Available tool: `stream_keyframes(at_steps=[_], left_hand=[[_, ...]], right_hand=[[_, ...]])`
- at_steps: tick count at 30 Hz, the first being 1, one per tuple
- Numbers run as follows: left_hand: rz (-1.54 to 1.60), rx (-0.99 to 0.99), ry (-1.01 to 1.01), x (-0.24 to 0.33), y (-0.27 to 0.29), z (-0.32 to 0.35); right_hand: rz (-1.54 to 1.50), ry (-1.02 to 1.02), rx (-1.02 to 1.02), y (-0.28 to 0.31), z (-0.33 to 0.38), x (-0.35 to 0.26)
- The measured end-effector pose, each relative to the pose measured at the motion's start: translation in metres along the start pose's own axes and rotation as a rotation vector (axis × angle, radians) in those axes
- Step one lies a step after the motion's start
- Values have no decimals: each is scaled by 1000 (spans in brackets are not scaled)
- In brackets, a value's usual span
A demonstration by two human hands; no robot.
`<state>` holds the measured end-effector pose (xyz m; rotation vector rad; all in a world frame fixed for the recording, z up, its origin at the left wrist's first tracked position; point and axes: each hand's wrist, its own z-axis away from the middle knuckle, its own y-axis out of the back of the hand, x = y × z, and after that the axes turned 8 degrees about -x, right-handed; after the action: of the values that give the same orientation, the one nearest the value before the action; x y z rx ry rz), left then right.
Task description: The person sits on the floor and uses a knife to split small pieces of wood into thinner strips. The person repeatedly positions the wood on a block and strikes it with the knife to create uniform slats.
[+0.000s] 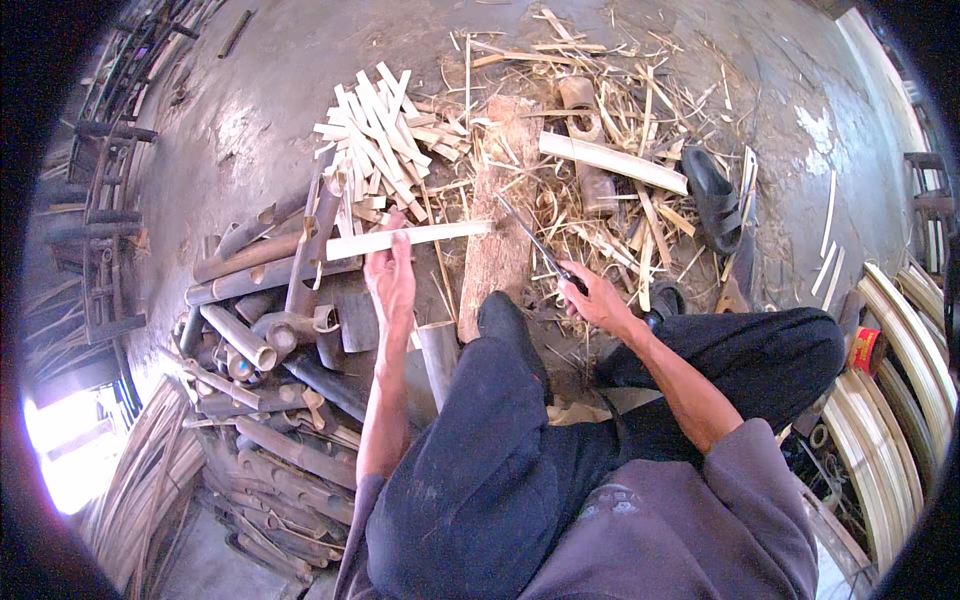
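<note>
My left hand (392,282) is closed on a pale split bamboo strip (440,234), holding it near its left end. The strip's right end lies over a rough wooden log (495,285) in front of my foot. In my right hand (602,303) is the dark handle of a knife (540,247), its narrow blade slanting up and left over the log. The blade tip is close to the strip's right end, but I cannot tell whether they touch. A wider pale bamboo slat (612,163) rests on the shavings beyond the knife.
Cut bamboo strips (375,135) are heaped beyond my left hand. Bamboo tubes (245,340) are piled along the left. Shavings (650,110) cover the floor ahead, with a dark sandal (712,200) among them. Long bamboo slats (870,440) stand in bundles at right.
</note>
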<state>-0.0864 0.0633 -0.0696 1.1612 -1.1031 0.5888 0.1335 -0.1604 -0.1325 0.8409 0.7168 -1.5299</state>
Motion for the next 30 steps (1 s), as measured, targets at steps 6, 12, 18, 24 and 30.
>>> stream_keyframes(at_steps=[6,12,18,24,30], left_hand=[[655,424,-210,63,5,-18],[720,538,-277,72,-30,-9],[616,618,-261,91,-47,16],[563,653,-230,85,-35,11],[643,587,-252,65,-31,-16]], right_hand=[[317,127,248,-18,-18,14],[291,265,59,-65,-17,-67],[328,366,36,-93,-28,-84],[473,192,91,-74,-42,-14],[517,-51,268,-21,-45,41]])
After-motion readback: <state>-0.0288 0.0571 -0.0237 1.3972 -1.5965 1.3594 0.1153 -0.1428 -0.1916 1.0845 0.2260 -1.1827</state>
